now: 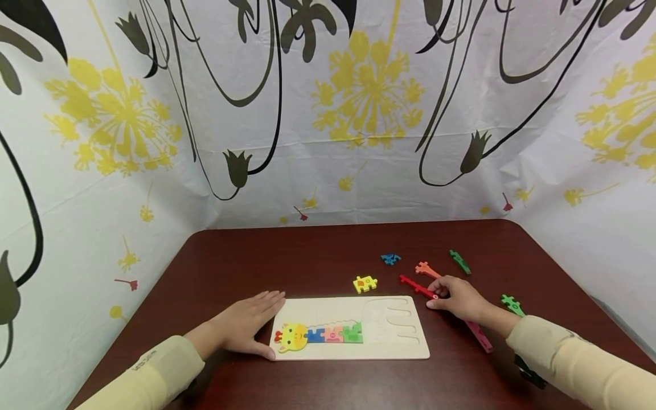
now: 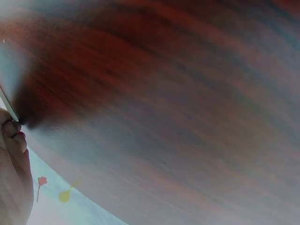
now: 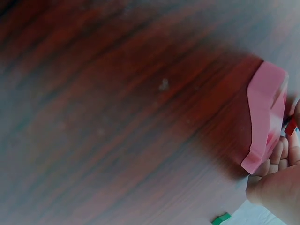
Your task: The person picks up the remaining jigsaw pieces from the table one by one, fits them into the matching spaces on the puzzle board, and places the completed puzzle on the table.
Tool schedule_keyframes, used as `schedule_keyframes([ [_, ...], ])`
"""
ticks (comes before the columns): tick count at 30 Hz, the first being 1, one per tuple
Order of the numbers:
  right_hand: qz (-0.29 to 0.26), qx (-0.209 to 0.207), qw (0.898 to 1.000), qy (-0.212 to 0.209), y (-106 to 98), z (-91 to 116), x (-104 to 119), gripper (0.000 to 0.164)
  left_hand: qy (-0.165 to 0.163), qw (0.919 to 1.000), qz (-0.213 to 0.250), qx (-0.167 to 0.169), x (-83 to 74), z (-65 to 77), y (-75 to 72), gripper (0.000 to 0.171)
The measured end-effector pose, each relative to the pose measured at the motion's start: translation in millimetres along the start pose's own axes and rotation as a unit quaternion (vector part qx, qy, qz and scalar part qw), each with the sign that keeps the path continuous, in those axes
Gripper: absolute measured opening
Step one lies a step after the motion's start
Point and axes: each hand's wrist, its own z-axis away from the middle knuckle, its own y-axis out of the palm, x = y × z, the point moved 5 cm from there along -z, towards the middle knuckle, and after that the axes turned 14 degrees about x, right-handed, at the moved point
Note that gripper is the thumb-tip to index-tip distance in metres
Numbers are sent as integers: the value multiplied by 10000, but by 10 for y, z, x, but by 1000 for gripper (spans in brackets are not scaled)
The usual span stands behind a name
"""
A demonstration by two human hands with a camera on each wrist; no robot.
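My right hand (image 1: pixel 456 297) pinches the near end of a long red puzzle piece (image 1: pixel 416 285) just off the right side of a pale wooden puzzle board (image 1: pixel 379 347). In the right wrist view, a bit of red shows between the fingers. My left hand (image 1: pixel 246 323) lies at the board's left edge with fingers stretched out and thumb at the near corner. Set in the board is a yellow giraffe head (image 1: pixel 294 337), followed by a blue piece (image 1: pixel 315 336), a pink piece (image 1: pixel 333 335) and a green piece (image 1: pixel 352 333). Outlined leg shapes show at its right end.
Beyond the board lie a loose yellow piece (image 1: pixel 365 284) and a dark blue piece (image 1: pixel 390 259). Around my right hand are an orange piece (image 1: pixel 426 269), a dark green piece (image 1: pixel 460 262), a light green piece (image 1: pixel 512 304) and a long pink piece (image 1: pixel 480 337), partly under the forearm.
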Motion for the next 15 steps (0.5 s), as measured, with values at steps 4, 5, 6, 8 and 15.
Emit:
schedule_keyframes([
  [4,12,-29,10000,-21,-15,12,13,30,3,10000,-11,8,-5,2,-8,113],
  [5,-4,-53,10000,-23,-23,17,21,30,-4,10000,-20,16,-6,3,-9,113],
  [6,-15,-75,10000,-52,-31,21,30,30,-8,10000,-14,21,-7,3,-12,113],
  [8,-61,-139,9998,-119,-52,31,55,30,-15,10000,-8,30,-10,3,-15,113],
  [15,-165,-296,9991,-242,-125,30,118,31,-54,10000,18,62,-12,3,-16,114],
])
